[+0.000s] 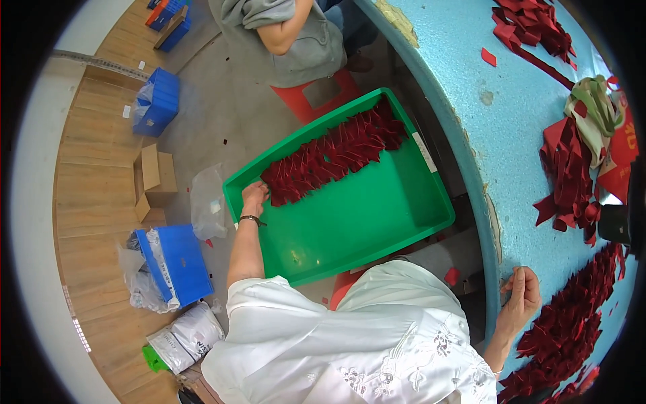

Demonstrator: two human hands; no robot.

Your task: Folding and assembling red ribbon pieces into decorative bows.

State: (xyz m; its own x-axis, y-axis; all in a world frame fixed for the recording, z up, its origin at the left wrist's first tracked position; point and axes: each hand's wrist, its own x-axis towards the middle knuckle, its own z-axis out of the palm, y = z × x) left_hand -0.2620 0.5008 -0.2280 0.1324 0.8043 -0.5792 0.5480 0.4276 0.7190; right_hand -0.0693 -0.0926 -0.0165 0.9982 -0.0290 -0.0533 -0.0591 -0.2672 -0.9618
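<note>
- Your workpiece, a long row of dark red ribbon pieces (330,158), lies inside the green tray (350,219), along its far long wall.
- Its long axis runs roughly parallel to that wall: one end points to the tray's left short wall, the other into the far right corner. The pointed ribbon tips fan out crosswise to this axis.
- Your left hand (255,196) is inside the left short wall, at the row's left end. Grip: fingers drawn together against the ribbon; you cannot tell whether a piece is pinched.
- Your right hand (522,293) is over the left edge of the light-blue table (508,168), well apart from the tray. Grip: fingers curled, thumb near the forefinger; you cannot tell whether anything is held.
- A second red row (565,326) lies on the table, just right of your right hand, its long axis slanting away from you and rightward.
- A loose ribbon pile (568,178) lies farther along the table, toward its right edge.
- A red stool (313,97) stands beyond the tray's far wall, beside a seated person in grey (303,50).
</note>
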